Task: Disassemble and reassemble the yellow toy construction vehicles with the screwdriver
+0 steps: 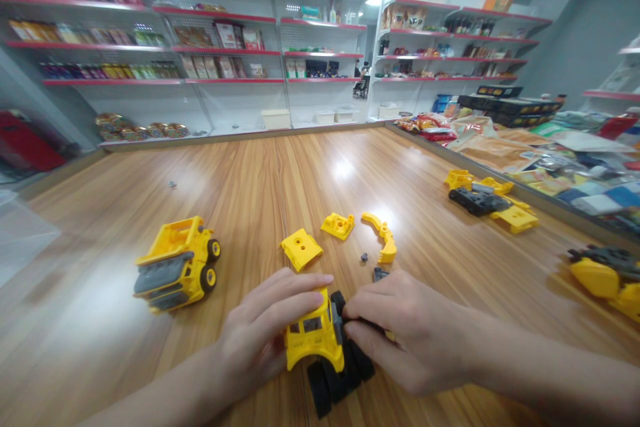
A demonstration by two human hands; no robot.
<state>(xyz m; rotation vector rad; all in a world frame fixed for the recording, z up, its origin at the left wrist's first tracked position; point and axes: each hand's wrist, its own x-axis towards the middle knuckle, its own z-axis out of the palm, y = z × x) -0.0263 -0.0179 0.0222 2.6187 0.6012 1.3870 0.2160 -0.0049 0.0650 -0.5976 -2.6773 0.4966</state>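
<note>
My left hand [273,320] is wrapped round the yellow cab of a toy construction truck [313,337], which has black wheels and is tipped on its side near the table's front. At the truck's dark grey part, the fingers of my right hand [400,327] are pinched together; what they hold is hidden. A small dark piece [381,273] shows just beyond the right knuckles. Farther off lie a yellow plate with holes [301,249], a smaller yellow bracket [337,225], a curved yellow arm [384,237] and a small grey screw [364,257].
A yellow toy dump truck [175,263] stands at left. Yellow and black toy parts [490,199] lie at right, with more toy parts [607,280] nearer. A raised rim [250,135] edges the table. Packaged goods [500,140] are piled beyond its right side; stocked shelves [215,13] stand behind.
</note>
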